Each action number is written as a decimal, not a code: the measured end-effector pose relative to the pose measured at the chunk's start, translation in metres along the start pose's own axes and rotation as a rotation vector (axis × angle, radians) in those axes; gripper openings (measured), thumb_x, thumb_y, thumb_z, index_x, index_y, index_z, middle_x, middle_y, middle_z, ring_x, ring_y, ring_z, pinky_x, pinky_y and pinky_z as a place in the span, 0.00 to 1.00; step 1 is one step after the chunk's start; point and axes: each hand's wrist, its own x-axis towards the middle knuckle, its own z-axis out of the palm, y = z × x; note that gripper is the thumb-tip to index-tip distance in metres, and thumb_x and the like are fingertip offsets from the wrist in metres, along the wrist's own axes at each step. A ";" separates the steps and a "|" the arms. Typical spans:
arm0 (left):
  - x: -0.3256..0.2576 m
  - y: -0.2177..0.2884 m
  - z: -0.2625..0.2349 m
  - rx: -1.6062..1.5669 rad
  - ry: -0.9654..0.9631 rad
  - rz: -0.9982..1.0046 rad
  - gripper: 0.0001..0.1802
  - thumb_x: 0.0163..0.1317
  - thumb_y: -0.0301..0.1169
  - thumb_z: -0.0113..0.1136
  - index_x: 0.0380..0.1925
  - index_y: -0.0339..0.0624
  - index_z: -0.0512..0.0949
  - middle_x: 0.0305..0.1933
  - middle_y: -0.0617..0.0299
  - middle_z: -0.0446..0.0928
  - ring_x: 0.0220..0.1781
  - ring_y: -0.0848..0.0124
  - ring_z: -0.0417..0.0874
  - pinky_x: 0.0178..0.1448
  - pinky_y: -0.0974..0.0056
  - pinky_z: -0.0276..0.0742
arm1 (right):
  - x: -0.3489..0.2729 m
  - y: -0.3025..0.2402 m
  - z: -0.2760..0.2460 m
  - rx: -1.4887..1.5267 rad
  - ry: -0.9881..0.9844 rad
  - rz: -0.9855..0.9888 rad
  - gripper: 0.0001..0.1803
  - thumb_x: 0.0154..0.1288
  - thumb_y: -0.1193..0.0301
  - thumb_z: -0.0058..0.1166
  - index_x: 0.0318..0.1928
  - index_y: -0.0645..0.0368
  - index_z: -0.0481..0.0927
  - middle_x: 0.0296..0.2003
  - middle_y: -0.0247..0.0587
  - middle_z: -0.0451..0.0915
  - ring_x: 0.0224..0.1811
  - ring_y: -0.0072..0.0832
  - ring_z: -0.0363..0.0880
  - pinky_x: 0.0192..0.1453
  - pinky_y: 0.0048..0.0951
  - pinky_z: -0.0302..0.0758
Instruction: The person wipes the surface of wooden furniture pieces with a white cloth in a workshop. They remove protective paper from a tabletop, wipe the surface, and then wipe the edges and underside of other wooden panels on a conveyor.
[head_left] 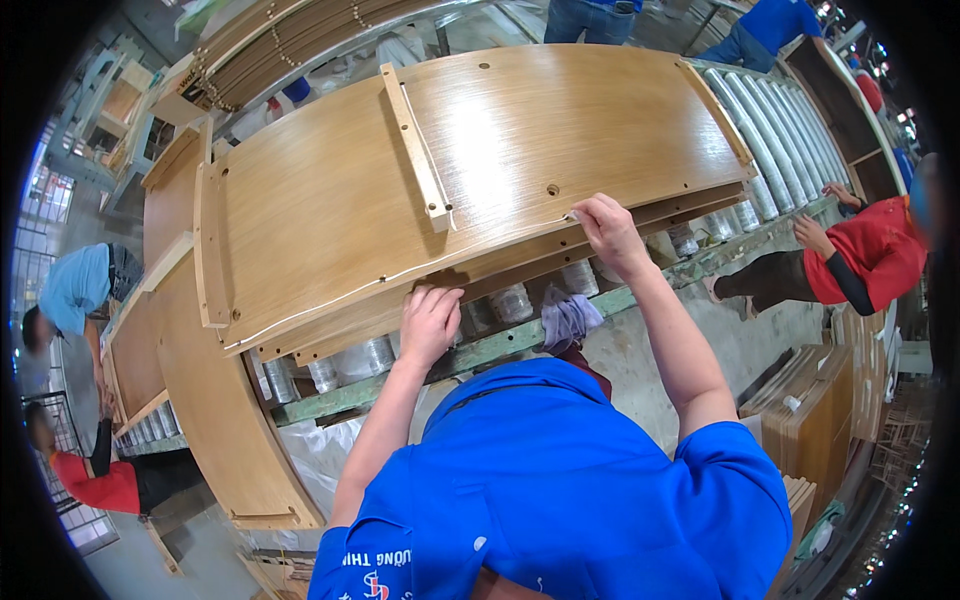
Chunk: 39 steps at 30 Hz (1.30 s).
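A wide, glossy brown wooden panel (320,215) lies in front of me, stacked on similar panels. Along its near edge runs a thin white strand (330,303); I cannot tell whether it is cord or a soft strip. My right hand (608,235) is closed at that edge, thumb and fingers pinching the strand's right end. Lower and to the left, my left hand (431,322) rests with bent, slightly parted fingers against the edges of the stack, its thumb hidden. A wooden batten (415,150) crosses the panel's top, with another white strand beside it.
Metal rollers (765,135) on a green frame (480,350) carry the stack. More panels (215,390) adjoin at left. A purple cloth (570,320) hangs by the frame. Co-workers stand on both sides, one in red (870,255) at right. Stacked boards (805,395) stand lower right.
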 end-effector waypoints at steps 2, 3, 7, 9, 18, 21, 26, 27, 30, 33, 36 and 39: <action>0.011 0.006 0.005 0.002 -0.028 -0.011 0.11 0.54 0.30 0.57 0.38 0.45 0.79 0.40 0.62 0.77 0.48 0.61 0.73 0.54 0.56 0.67 | 0.001 0.002 0.000 -0.009 -0.018 -0.008 0.03 0.58 0.76 0.53 0.32 0.64 0.75 0.29 0.47 0.74 0.36 0.44 0.74 0.40 0.37 0.71; 0.016 0.005 0.009 0.027 -0.016 -0.026 0.11 0.54 0.31 0.57 0.39 0.46 0.79 0.41 0.61 0.77 0.49 0.60 0.73 0.54 0.55 0.67 | 0.002 0.003 0.000 -0.003 -0.020 -0.017 0.03 0.58 0.76 0.53 0.32 0.64 0.75 0.29 0.47 0.74 0.36 0.44 0.74 0.40 0.37 0.71; 0.027 0.007 0.023 0.166 0.020 -0.129 0.16 0.55 0.36 0.56 0.44 0.50 0.79 0.47 0.58 0.75 0.53 0.57 0.71 0.59 0.51 0.63 | 0.003 0.010 -0.005 0.015 -0.024 -0.032 0.03 0.58 0.76 0.52 0.31 0.64 0.75 0.29 0.47 0.74 0.36 0.44 0.74 0.40 0.37 0.71; 0.028 0.010 0.028 0.215 0.055 -0.135 0.17 0.55 0.37 0.56 0.46 0.51 0.79 0.48 0.56 0.75 0.55 0.56 0.71 0.61 0.50 0.61 | 0.001 0.018 -0.012 0.013 -0.010 -0.025 0.03 0.59 0.76 0.52 0.31 0.63 0.75 0.29 0.47 0.74 0.36 0.44 0.74 0.40 0.38 0.71; 0.027 0.012 0.044 0.341 0.103 -0.151 0.18 0.50 0.37 0.58 0.44 0.54 0.79 0.48 0.56 0.71 0.54 0.54 0.69 0.57 0.49 0.63 | -0.005 0.079 -0.057 -0.053 0.059 0.076 0.03 0.59 0.75 0.53 0.32 0.63 0.75 0.30 0.47 0.75 0.36 0.44 0.74 0.40 0.37 0.71; 0.024 0.012 0.050 0.373 0.134 -0.170 0.19 0.49 0.36 0.58 0.45 0.54 0.79 0.49 0.55 0.70 0.54 0.54 0.68 0.57 0.49 0.63 | -0.007 0.102 -0.075 -0.078 0.111 0.093 0.03 0.59 0.75 0.52 0.32 0.63 0.75 0.30 0.47 0.75 0.36 0.44 0.75 0.40 0.37 0.72; 0.023 0.011 0.063 0.418 0.192 -0.195 0.21 0.45 0.35 0.56 0.44 0.50 0.77 0.48 0.48 0.69 0.53 0.48 0.67 0.56 0.45 0.61 | -0.012 0.146 -0.104 -0.145 0.190 0.121 0.04 0.60 0.75 0.52 0.32 0.64 0.75 0.29 0.48 0.75 0.36 0.44 0.75 0.40 0.38 0.72; 0.024 0.011 0.065 0.416 0.202 -0.202 0.21 0.45 0.35 0.56 0.44 0.50 0.77 0.48 0.49 0.69 0.52 0.48 0.67 0.56 0.45 0.61 | -0.012 0.153 -0.109 -0.160 0.207 0.125 0.04 0.60 0.75 0.52 0.32 0.64 0.75 0.29 0.48 0.75 0.36 0.44 0.75 0.40 0.38 0.72; 0.024 0.013 0.069 0.421 0.225 -0.212 0.22 0.46 0.35 0.55 0.45 0.49 0.76 0.46 0.49 0.70 0.48 0.48 0.68 0.54 0.46 0.61 | -0.012 0.174 -0.121 -0.189 0.213 0.138 0.04 0.60 0.75 0.51 0.31 0.63 0.75 0.30 0.48 0.75 0.36 0.44 0.74 0.40 0.38 0.72; 0.024 0.014 0.072 0.449 0.225 -0.233 0.22 0.46 0.35 0.54 0.45 0.49 0.76 0.45 0.48 0.69 0.47 0.48 0.68 0.54 0.47 0.61 | -0.016 0.187 -0.128 -0.211 0.203 0.154 0.04 0.60 0.75 0.51 0.31 0.63 0.74 0.30 0.48 0.75 0.36 0.44 0.74 0.40 0.39 0.72; 0.023 0.016 0.072 0.462 0.215 -0.266 0.21 0.48 0.35 0.54 0.45 0.49 0.77 0.50 0.50 0.69 0.51 0.50 0.67 0.55 0.49 0.60 | -0.017 0.192 -0.130 -0.207 0.208 0.162 0.04 0.60 0.74 0.52 0.31 0.62 0.74 0.30 0.48 0.75 0.36 0.44 0.74 0.40 0.39 0.72; 0.025 0.017 0.073 0.495 0.240 -0.240 0.22 0.46 0.35 0.53 0.46 0.48 0.75 0.48 0.48 0.69 0.48 0.49 0.67 0.53 0.48 0.60 | -0.014 0.194 -0.131 -0.183 0.199 0.142 0.04 0.60 0.74 0.52 0.31 0.62 0.74 0.30 0.48 0.75 0.36 0.45 0.75 0.40 0.39 0.72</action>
